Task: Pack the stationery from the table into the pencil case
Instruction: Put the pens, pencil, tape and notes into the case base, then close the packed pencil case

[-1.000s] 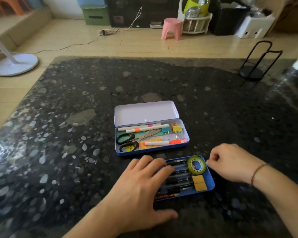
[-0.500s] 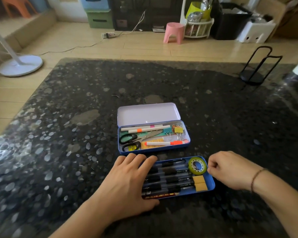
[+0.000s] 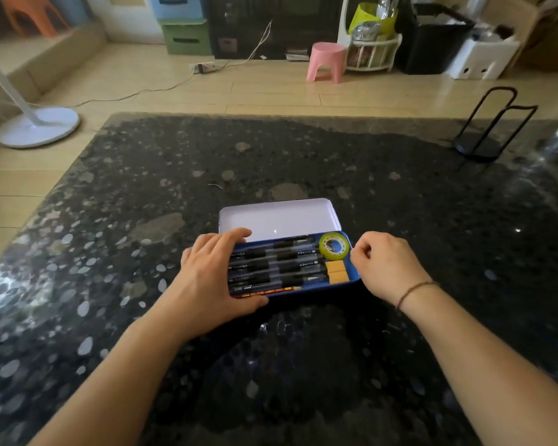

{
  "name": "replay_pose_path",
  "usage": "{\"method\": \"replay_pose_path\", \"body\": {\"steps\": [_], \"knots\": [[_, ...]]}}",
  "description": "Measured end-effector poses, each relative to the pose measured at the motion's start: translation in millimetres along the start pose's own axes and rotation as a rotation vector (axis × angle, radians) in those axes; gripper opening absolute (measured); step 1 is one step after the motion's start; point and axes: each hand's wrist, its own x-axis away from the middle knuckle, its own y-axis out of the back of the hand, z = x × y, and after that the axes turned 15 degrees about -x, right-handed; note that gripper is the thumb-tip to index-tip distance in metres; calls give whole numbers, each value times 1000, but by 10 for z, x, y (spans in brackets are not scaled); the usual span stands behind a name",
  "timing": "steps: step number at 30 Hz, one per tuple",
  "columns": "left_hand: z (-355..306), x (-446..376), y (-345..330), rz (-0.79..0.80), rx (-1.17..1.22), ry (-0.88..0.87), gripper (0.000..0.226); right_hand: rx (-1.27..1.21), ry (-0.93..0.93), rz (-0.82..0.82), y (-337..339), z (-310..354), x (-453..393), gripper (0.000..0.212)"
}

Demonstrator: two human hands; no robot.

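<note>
A blue inner tray (image 3: 314,284) sits over the pencil case's lower half and hides it, in front of the raised pale lid (image 3: 281,217). The tray holds several black pens (image 3: 271,265), a red pencil (image 3: 271,290), a yellow-green tape roll (image 3: 334,247) and two yellow blocks (image 3: 337,272). My left hand (image 3: 207,278) grips the tray's left end, fingers over its far edge and thumb at the near edge. My right hand (image 3: 387,265), fingers curled, pinches the tray's right edge.
The case sits mid-way across a dark speckled stone table (image 3: 303,156). A black wire stand (image 3: 484,136) is at the far right corner. Beyond the table, a white fan base (image 3: 36,127) and a pink stool (image 3: 324,61) stand on the floor.
Both hands moved the tray of pens away from me, from the table in front of the case onto the case, covering the scissors, markers and clips.
</note>
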Motion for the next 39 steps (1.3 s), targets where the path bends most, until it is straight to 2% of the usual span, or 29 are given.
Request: {"method": "replay_pose_path", "body": {"steps": [5,14,18,21,27,29,30,32,34,36,39], "knots": [[21,-88,-102,19,71,20,95,-12,-6,-88,-120,-60,-46,17],[35,-81,-96,85,6,29,102,264,89,-139,-192,-61,-3,14],[32,-79,-112,126,-2,42,103,353,99,-85,-204,-75,-6,14],[26,-76,-124,131,17,51,103,421,90,-79,-236,-75,7,5],[1,-38,-135,121,173,72,102,158,91,-202,-190,-165,49,23],[9,-64,-157,52,248,128,95,19,71,-228,-168,-170,-27,27],[19,-83,-168,20,291,194,91,-88,53,-212,-167,-188,-81,31],[25,-127,-178,21,378,335,85,-358,-27,-50,-161,-169,-154,47],[-4,-161,-181,69,453,371,84,-564,-80,80,-191,-163,-198,63],[-34,-181,-175,55,580,377,81,-703,-104,158,-174,-117,-179,60],[-32,-185,-135,-11,774,493,77,-858,-127,186,-116,-95,-168,54]]}}
